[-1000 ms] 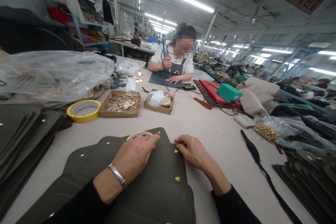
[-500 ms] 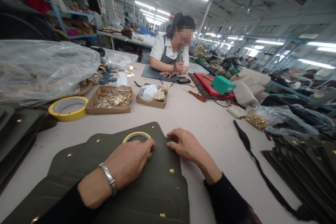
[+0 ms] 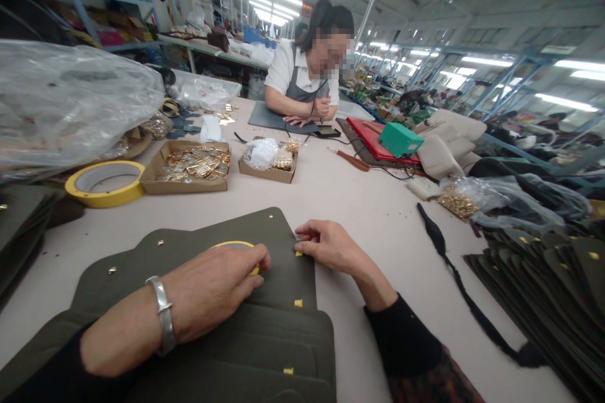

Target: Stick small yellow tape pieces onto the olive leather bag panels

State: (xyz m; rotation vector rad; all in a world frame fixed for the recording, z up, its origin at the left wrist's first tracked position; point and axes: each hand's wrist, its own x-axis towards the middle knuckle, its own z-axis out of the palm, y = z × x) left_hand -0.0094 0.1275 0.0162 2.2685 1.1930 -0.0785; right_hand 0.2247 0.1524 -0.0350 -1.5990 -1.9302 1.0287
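My left hand [image 3: 212,286] is closed over a roll of yellow tape [image 3: 231,244], mostly hidden beneath the fingers, above an olive-green panel [image 3: 198,236]. At that panel's right edge, my right hand [image 3: 333,245] has its thumb and finger closed on a small piece of yellow tape [image 3: 299,254]. Other yellow tape pieces [image 3: 298,303] sit along the right edges of the overlapping panels below. Small shiny metal studs [image 3: 112,271] show near the panels' far edges.
A larger yellow tape roll [image 3: 106,184] lies beside boxes of gold-coloured metal parts [image 3: 196,164]. More olive panels [image 3: 524,289] are stacked at right, near a black strap [image 3: 454,280]. Across the table a co-worker [image 3: 302,75] leans over a dark mat, near a green box [image 3: 401,140].
A yellow tape piece now shows under my right thumb at the panel's edge. My left hand with the tape roll has shifted slightly left. The whole view has tilted a little.
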